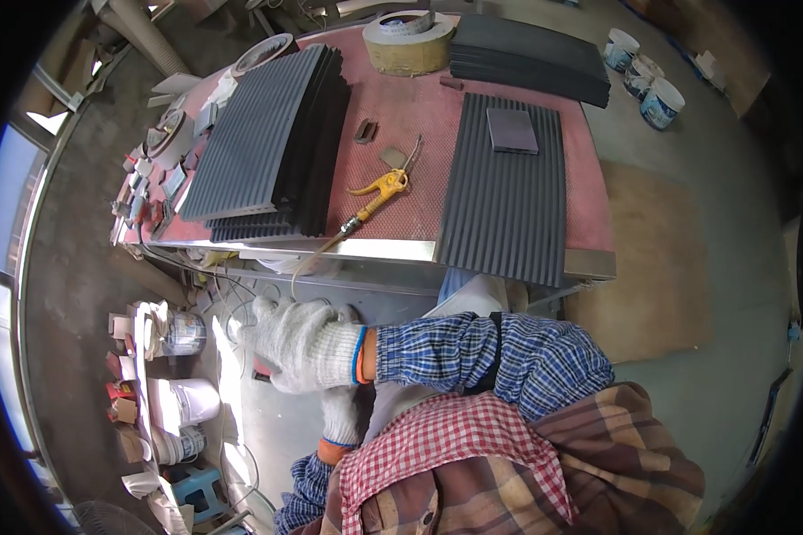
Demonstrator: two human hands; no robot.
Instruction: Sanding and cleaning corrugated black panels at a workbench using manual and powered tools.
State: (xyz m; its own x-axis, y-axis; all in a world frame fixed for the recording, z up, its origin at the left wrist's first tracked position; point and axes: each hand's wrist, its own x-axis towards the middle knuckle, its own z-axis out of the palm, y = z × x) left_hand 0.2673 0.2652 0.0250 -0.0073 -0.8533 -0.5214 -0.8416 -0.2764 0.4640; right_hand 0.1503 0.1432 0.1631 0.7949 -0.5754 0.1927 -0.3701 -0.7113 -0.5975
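My right hand (303,343), in a white knit glove, reaches leftward across my body in front of the table. Its fingers look curled; a small dark and reddish thing (260,368) shows just below them, too little of it to name. My left hand (339,417), gloved too, is under the right one, which hides its fingers. Beyond my hands, on the red table, lies a yellow air blow gun (384,189) with a hose over the front edge. To its right a grey ribbed panel (500,196) overhangs that edge, carrying a flat dark sanding block (512,131).
A stack of ribbed panels (259,134) covers the table's left; small blocks (138,192) and tape rolls (171,141) lie beside it. Dark panels (531,58) and a large roll (408,45) sit at the back. Buckets (187,401) and a blue stool (198,493) stand left.
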